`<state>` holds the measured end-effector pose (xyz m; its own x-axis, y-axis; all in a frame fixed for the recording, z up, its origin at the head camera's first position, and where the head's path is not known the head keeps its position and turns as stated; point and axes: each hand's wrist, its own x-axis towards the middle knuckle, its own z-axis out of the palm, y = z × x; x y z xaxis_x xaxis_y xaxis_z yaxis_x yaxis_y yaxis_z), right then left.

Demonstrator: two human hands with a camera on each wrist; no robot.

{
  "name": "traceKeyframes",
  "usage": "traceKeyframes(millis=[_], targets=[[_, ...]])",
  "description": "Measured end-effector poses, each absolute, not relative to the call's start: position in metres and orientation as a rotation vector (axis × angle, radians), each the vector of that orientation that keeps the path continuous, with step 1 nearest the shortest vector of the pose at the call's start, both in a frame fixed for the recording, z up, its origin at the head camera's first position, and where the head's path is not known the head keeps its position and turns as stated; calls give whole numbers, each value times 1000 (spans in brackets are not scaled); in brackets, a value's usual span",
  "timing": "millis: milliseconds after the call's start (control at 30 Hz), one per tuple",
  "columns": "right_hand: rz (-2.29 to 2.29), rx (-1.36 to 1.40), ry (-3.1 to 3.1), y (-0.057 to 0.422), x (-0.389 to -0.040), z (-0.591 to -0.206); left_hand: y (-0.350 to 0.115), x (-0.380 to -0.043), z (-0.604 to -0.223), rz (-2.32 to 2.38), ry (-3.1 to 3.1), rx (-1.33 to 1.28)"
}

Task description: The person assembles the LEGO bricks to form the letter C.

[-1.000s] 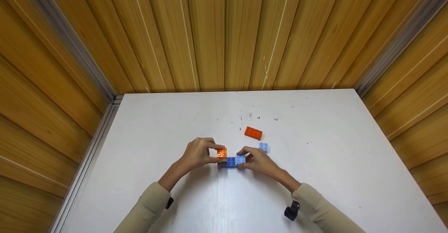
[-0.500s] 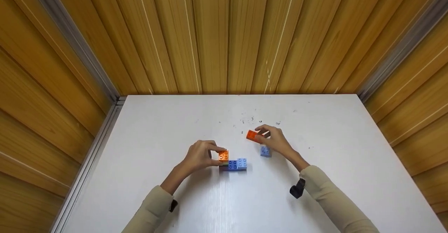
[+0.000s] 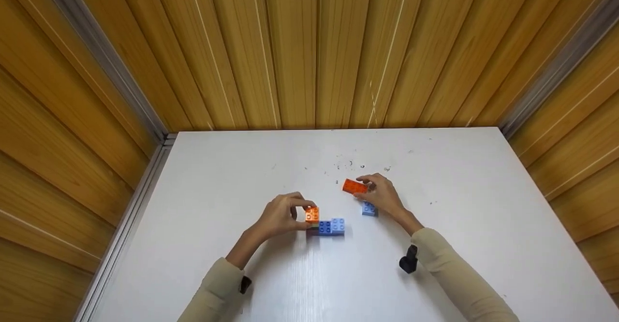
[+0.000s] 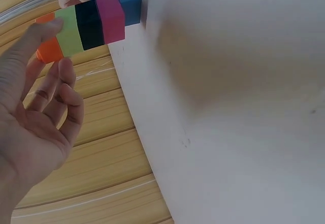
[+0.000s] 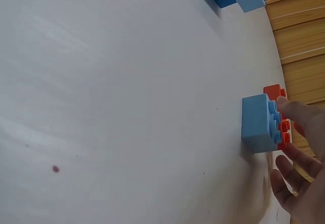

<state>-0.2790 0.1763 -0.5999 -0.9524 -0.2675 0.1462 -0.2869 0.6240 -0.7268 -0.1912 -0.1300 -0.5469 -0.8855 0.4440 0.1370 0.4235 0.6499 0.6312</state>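
Note:
My left hand (image 3: pixel 282 216) pinches the upper part of a brick tower between thumb and fingers. Its orange brick (image 3: pixel 312 214) is on top; below come a lime green brick (image 4: pixel 69 30), a black one (image 4: pixel 90 25) and a pink one (image 4: pixel 110 18). The tower rises from the left end of a longer blue brick (image 3: pixel 324 226). On that brick's right end sits a light blue brick (image 3: pixel 338 225). Farther back, my right hand (image 3: pixel 383 196) grips a red brick (image 3: pixel 354 186) by its sides. A loose light blue brick (image 5: pixel 258 124) stands just in front of it.
The bricks are on a white table (image 3: pixel 435 244) with small dark marks toward its back. Wood-patterned panels (image 3: pixel 290 51) close off the back and both sides. A metal rail (image 3: pixel 128 235) runs along the left edge.
My right hand has left the light blue brick on the blue base, moved back and right, and taken hold of the red brick. My left hand keeps its grip on the tower.

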Motion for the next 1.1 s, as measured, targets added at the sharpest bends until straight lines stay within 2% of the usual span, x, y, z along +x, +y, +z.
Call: traceKeyframes(millis=[267,533,900,1100], targets=[[1246,512,-2862,176,-277,-600,-134,-190,-560,1401,2620,814],[1237,522,-2884,177,-281,-598,-131,-188,-574,1659,2456,763],[1233,602,-2742,181,-262,-571,-119,-187,-580,1679,2489,737],[1297,762,-2704,172,-244,-553,-120,-192,-574,1613,2552,696]])
